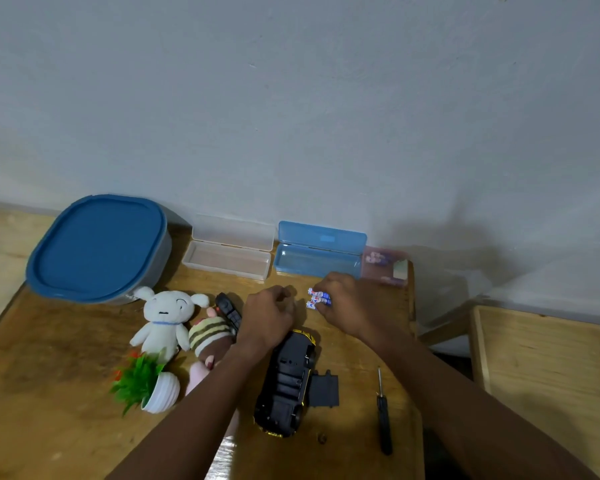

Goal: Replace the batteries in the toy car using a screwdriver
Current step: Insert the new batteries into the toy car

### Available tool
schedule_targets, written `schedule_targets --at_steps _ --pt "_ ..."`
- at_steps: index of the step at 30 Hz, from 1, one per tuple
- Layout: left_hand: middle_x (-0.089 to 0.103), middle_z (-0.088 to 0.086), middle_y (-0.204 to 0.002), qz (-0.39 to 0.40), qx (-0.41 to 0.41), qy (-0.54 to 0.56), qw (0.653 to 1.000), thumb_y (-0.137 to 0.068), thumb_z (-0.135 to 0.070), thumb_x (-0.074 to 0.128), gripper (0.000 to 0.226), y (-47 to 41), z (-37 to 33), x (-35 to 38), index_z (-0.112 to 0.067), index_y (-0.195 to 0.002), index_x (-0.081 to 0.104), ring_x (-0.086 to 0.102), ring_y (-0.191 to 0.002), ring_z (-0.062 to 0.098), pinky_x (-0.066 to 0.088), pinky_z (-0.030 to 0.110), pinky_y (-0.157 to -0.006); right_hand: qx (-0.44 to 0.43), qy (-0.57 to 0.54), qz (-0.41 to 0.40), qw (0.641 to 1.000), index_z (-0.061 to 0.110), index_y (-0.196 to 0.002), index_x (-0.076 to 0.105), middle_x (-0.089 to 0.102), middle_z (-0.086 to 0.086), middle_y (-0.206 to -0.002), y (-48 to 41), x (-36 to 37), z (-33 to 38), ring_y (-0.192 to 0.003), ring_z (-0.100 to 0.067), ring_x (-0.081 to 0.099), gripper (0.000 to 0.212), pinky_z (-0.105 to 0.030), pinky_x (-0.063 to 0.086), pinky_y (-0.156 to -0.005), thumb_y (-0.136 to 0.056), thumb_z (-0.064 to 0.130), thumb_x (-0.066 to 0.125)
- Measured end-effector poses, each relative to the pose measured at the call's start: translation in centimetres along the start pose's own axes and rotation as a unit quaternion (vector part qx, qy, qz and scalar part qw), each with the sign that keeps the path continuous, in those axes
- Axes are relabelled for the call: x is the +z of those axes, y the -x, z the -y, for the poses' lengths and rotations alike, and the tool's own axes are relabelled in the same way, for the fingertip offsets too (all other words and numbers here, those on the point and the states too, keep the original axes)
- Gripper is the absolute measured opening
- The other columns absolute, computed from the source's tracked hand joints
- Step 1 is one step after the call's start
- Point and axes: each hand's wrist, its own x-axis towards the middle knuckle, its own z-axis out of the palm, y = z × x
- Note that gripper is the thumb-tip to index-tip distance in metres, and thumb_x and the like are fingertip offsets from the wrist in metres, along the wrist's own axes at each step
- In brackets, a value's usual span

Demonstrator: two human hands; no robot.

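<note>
From the head camera, the toy car (286, 382) lies upside down on the wooden table (49, 375), towards its near edge, with the black underside facing up and a yellow rim showing around it. A black battery cover (323, 389) lies just beside the car, on the side nearer the table's right edge. The screwdriver (383, 414) lies flat close to that right edge, apart from both hands. The right hand (345, 304) is beyond the car, towards the far edge, its fingers curled round a small bundle of white and blue batteries (318, 298). The left hand (269, 315) is just left of it, over the car's far end, with its back to the camera and fingers curled under; whether it holds anything I cannot tell. Along the far edge, by the wall, stand a blue-lidded container (97, 247), an open clear case (229, 254), an open blue case (321, 256) and a pink box (385, 266). Left of the car are a dark remote control (227, 311), a white plush rabbit (165, 317), a striped plush (210, 336) and a small potted plant (149, 382).
</note>
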Motion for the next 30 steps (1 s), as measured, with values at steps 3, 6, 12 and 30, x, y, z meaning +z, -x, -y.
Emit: schedule_targets --at_steps 3,6,12,30 --pt "0.073 0.008 -0.117 0.009 0.001 -0.008 1.0 -0.09 -0.028 0.069 0.036 0.4 0.0 -0.5 -0.011 -0.122 0.068 0.069 -0.096 0.023 0.054 0.03 -0.086 -0.006 0.015 -0.049 0.999 0.022 -0.114 0.071 0.066 0.001 -0.115 -0.2 0.4 -0.2 -0.105 -0.021 0.061 0.031 -0.034 0.05 -0.086 -0.084 0.031 0.07" --pt "0.067 0.01 -0.127 -0.021 0.036 -0.046 0.998 -0.09 -0.019 0.069 0.042 -0.2 -0.7 -0.5 -0.011 -0.131 0.063 0.066 -0.108 0.026 0.051 0.035 -0.094 0.004 0.023 -0.225 0.974 0.014 -0.117 0.071 0.066 -0.007 -0.118 -2.2 -0.4 -0.4 -0.105 -0.026 0.061 0.034 -0.039 0.051 -0.085 -0.084 0.021 0.069" --pt "0.059 0.014 -0.133 -0.027 0.084 -0.149 0.985 -0.09 -0.002 0.055 0.038 -3.5 -2.0 0.6 -0.008 -0.126 0.064 0.063 -0.113 0.035 0.053 0.045 -0.092 0.017 0.128 -0.24 0.962 0.014 -0.122 0.062 0.063 -0.007 -0.114 -5.2 -1.3 -2.2 -0.099 -0.029 0.059 0.043 -0.04 0.05 -0.078 -0.08 0.019 0.068" --pt "0.06 0.02 -0.123 -0.097 0.075 -0.086 0.989 -0.097 -0.015 0.058 0.018 -2.1 -2.3 1.7 -0.004 -0.104 0.07 0.068 -0.084 0.04 0.055 0.039 -0.069 0.035 0.067 -0.126 0.989 0.023 -0.111 0.076 0.067 -0.007 -0.118 -4.4 0.6 -2.2 -0.105 -0.033 0.059 0.023 -0.039 0.053 -0.079 -0.089 0.014 0.072"
